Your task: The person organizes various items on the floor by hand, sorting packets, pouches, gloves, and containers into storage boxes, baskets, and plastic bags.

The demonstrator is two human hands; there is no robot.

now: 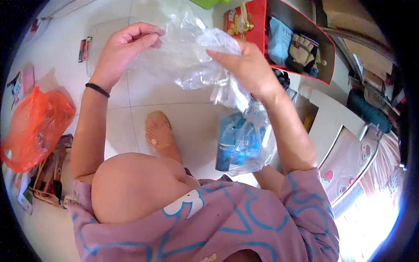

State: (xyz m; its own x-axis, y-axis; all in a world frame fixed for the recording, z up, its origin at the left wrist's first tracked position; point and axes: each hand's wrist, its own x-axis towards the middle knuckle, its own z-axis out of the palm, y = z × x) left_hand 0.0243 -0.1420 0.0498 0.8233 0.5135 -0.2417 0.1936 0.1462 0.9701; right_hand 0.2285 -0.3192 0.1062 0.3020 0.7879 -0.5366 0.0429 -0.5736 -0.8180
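Observation:
A clear, crumpled plastic bag (185, 56) stretches between my two hands above the tiled floor. My left hand (133, 41), with a black band on its wrist, pinches the bag's edge between thumb and fingers. On the other side, my right hand (248, 67) grips a bunched part of the same bag; some of its fingers are hidden behind the plastic. Below my right forearm, a second see-through bag (264, 139) holds blue packages (240, 135).
An open red box (329, 56) at upper right contains gloves (303, 50) and a light-blue packet (279, 39). An orange plastic bag (39, 126) lies at left, beside a wooden rack (52, 174). Two small sticks (85, 49) lie on the floor. A white cabinet (331, 118) stands at right.

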